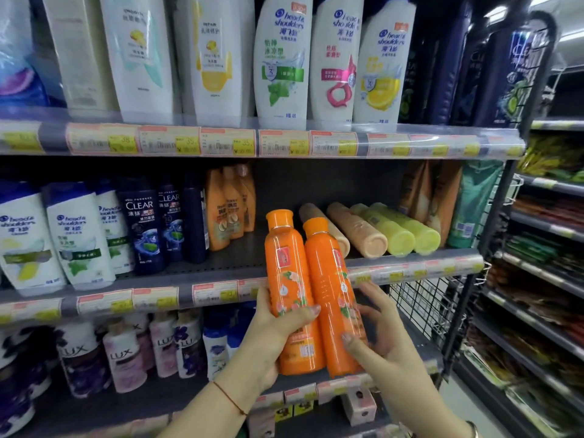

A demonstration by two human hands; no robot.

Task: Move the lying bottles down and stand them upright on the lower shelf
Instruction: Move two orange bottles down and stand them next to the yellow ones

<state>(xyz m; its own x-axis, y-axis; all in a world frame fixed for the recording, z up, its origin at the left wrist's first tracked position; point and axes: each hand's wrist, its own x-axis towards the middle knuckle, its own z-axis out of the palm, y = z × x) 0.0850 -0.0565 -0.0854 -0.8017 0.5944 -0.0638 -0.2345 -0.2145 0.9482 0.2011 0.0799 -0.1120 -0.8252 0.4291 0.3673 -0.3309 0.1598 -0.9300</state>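
The left hand (278, 327) grips one orange bottle (289, 289); the right hand (376, 339) grips a second (335, 298). Both bottles are upright, in front of the middle shelf (218, 263), bases near the shelf below. Behind them, two tan bottles (357, 229) and two yellow bottles (401, 229) lie on the middle shelf, unmoved.

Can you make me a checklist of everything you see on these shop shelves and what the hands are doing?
Surface: lower shelf, dark, partly hidden by hands.
Job's things: two orange bottles upright and held; four lying bottles, two tan, two yellow, on the middle shelf.
Clutter: Lux bottles, white shampoo bottles, price tags.
Grippers: left hand grips one orange bottle; right hand grips the other.
Cables: nothing seen.
Surroundings: wire basket, neighbouring rack.
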